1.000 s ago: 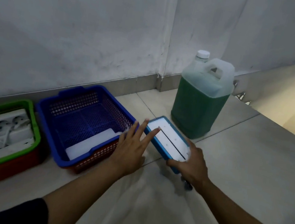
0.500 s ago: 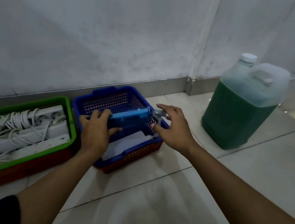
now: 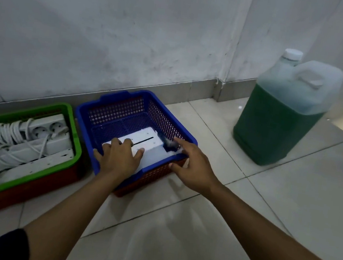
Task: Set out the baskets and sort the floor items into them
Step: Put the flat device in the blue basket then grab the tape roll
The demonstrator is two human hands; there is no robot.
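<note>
A blue mesh basket [image 3: 126, 99] sits nested in a red one [image 3: 150, 177] on the tiled floor by the wall. Inside it lies a flat white box with a blue edge and a dark slot [image 3: 149, 140], on top of another white slab [image 3: 158, 156]. My left hand [image 3: 118, 157] reaches over the near rim and grips the box's near end. My right hand [image 3: 193, 168] is at the basket's right corner, index finger touching the box's blurred far end, thumb outside the rim.
A green basket [image 3: 74, 138] nested in a red one [image 3: 14, 193] stands left of the blue one, holding white power strips with coiled cords [image 3: 31, 145]. A large jug of green liquid [image 3: 276, 127] stands to the right near the wall corner.
The blue-edged box went from the floor by the jug, up over the blue basket, and now lies flat inside it. Both hands came down with it.
</note>
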